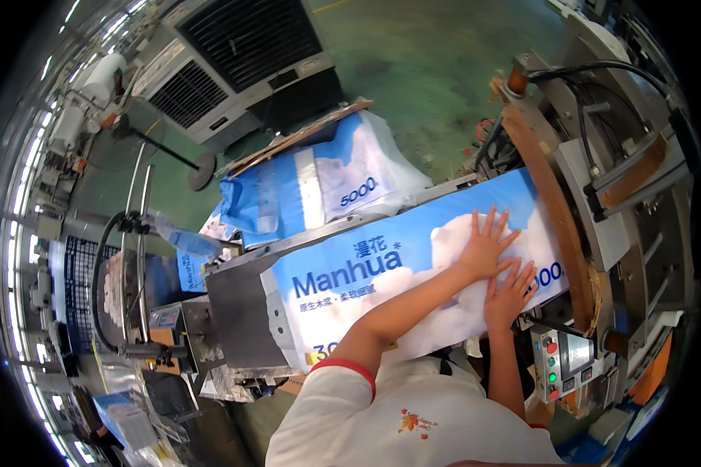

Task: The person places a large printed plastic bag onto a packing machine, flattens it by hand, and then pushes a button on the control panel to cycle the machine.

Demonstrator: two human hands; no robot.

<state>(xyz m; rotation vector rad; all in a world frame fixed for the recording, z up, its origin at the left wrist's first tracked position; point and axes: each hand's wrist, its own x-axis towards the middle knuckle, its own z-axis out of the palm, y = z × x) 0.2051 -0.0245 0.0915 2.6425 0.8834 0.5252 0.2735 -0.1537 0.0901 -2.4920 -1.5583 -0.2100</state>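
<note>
A long blue-and-white plastic-wrapped pack lies flat on a dark conveyor bed in front of me. Its left end has a perforated flap, and its right end reaches the brown curved edge of a machine. My left hand rests on the pack's right part, palm down and fingers spread. Just nearer to me, my right hand also lies flat on the film, fingers stretched out. Neither hand grips anything.
Beyond the conveyor's metal rail lies another blue-and-white pack. A metal machine frame stands to the right, with a button control panel below. An air cooler and a pole with a round base stand farther off.
</note>
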